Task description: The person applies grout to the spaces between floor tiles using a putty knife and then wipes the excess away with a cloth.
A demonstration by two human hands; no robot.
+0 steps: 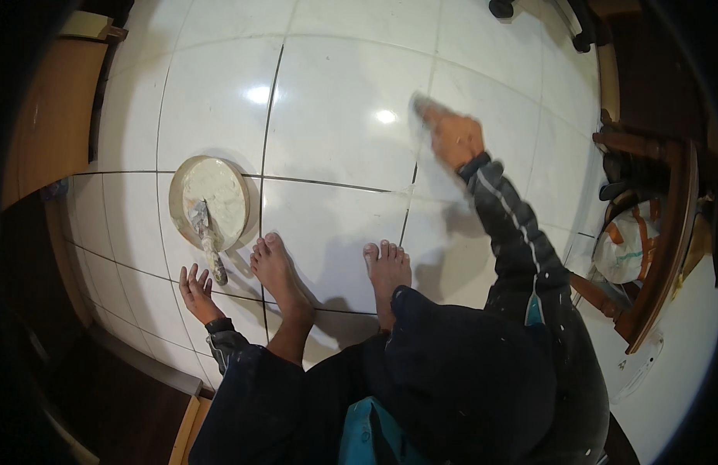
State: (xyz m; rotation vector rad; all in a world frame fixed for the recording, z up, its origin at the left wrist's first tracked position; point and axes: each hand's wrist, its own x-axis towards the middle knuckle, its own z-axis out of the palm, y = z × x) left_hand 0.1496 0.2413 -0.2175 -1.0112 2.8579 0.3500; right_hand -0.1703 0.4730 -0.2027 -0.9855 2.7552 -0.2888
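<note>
My right hand reaches out over the white floor tiles, its fingers closed around a small greyish thing pressed near a tile joint. Motion blurs that thing, so its kind cannot be made out. At the left, a round shallow bowl of white paste stands on the floor. A putty knife smeared with paste leans in it, blade in the paste and handle over the near rim. Just beside that handle, my left hand is open and holds nothing, fingers apart.
Some tile joints are dark lines, others pale. My bare feet stand between the bowl and my right arm. Wooden furniture borders the left; a wooden rack with a bag is at the right. Chair casters show at top right.
</note>
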